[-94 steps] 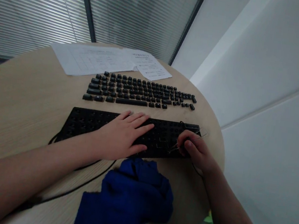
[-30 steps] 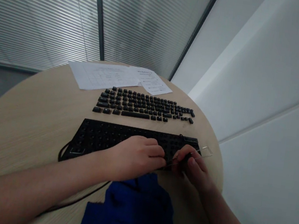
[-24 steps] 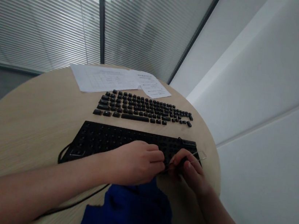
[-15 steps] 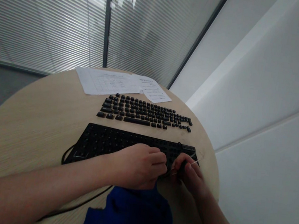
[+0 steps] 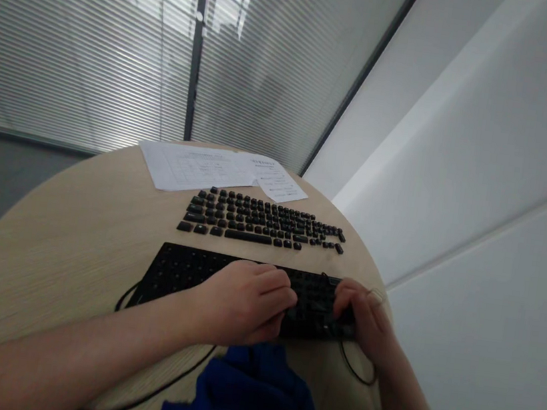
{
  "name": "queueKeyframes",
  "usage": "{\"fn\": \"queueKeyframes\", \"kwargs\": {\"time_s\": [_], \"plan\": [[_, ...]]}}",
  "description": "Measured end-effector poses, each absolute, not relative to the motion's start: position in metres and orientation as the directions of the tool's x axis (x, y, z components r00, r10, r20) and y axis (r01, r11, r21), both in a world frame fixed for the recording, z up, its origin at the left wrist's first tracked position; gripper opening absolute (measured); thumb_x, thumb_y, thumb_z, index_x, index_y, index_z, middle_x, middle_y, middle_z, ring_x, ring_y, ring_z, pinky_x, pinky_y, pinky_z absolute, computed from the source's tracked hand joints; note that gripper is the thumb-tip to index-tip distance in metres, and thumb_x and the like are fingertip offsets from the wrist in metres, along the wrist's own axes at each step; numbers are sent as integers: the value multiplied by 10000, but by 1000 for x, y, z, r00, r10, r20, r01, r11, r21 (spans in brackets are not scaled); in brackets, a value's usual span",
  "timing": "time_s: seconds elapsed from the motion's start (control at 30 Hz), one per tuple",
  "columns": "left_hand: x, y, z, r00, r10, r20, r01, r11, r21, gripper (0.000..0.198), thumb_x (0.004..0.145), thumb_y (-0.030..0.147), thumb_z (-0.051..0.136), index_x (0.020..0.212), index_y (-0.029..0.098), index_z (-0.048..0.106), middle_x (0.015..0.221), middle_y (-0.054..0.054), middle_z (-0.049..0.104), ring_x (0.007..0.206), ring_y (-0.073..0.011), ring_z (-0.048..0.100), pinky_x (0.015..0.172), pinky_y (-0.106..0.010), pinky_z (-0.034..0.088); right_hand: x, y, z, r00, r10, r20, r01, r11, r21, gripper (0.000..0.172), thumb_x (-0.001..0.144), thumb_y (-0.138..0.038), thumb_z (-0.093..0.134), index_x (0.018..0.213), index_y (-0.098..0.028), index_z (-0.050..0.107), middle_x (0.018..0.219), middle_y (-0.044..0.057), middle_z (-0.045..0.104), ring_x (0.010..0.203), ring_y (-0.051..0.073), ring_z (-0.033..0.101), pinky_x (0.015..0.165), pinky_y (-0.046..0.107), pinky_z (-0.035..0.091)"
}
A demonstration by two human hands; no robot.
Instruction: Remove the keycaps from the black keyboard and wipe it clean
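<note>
A black keyboard base (image 5: 310,307), its keycaps off over the visible part, lies across the near side of the table. My left hand (image 5: 248,299) is closed over its middle, fingertips pinched together and turned away; whatever is between them is hidden. At the keyboard's right end, my right hand (image 5: 364,314) curls its fingers around a wire keycap puller (image 5: 376,295), of which only a pale thin wire loop shows. Behind the keyboard, loose black keycaps (image 5: 249,236) are laid out in keyboard-like rows.
Printed sheets of paper (image 5: 202,169) lie at the back of the round wooden table (image 5: 62,238). A black cable (image 5: 164,385) runs along the left, and a cord loop (image 5: 356,375) hangs below my right hand. Blue cloth (image 5: 248,397) is at the near edge; a white wall (image 5: 498,261) stands right.
My right hand has moved slightly right and up onto the keyboard's right end, away from my left hand. The puller's wires now show less. The view has tilted up a little.
</note>
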State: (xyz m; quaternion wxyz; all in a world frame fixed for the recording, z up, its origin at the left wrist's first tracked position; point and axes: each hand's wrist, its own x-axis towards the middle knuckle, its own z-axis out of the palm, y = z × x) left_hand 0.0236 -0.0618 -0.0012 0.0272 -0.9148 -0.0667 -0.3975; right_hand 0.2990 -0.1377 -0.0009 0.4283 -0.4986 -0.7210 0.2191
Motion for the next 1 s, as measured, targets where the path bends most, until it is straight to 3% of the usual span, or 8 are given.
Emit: {"fn": "queueKeyframes", "kwargs": {"time_s": [0.2,0.3,0.53,0.77,0.9,1.0], "plan": [[19,-60,2,590,95,802,174,-985,-11,122,961,182,506,986,183,625,828,-14,677,673,-149,615,571,-284,481,268,-129,37,-232,944,234,717,328,-615,339,1082,-398,425,1096,-243,726,898,37,725,864,200,658,812,328,482],[16,-59,3,551,99,828,199,-980,-14,115,966,190,521,1003,180,629,826,-14,681,658,-149,606,563,-283,461,250,-115,46,-326,928,181,704,366,-609,264,1036,-381,534,1073,-238,752,1015,48,765,950,215,680,863,336,488],[13,-57,3,551,140,823,256,-967,-7,104,945,158,539,949,167,643,818,-26,680,661,-161,603,562,-291,459,235,-91,49,-427,899,100,611,368,-701,256,915,-441,711,1028,-224,787,702,-16,633,642,147,555,592,254,419],[17,-53,-2,584,164,795,273,-962,-2,121,957,175,513,948,176,634,790,-20,670,646,-175,597,539,-308,460,241,-75,49,-572,820,-32,594,387,-705,218,896,-362,745,1052,-211,770,818,1,720,740,164,639,686,275,480],[18,-50,-4,614,193,765,272,-962,24,168,976,178,521,1113,167,617,904,-26,718,704,-180,641,571,-310,497,255,-69,39,-521,854,-9,595,355,-721,183,878,-315,747,1032,-217,755,923,21,751,832,182,674,744,288,512],[18,-48,-5,617,255,744,322,-945,56,269,987,180,522,1248,161,585,966,-39,736,748,-191,672,601,-313,518,284,-55,29,-336,939,69,717,303,-628,179,869,-309,736,1021,-216,753,869,23,734,746,174,642,664,283,483]]}}
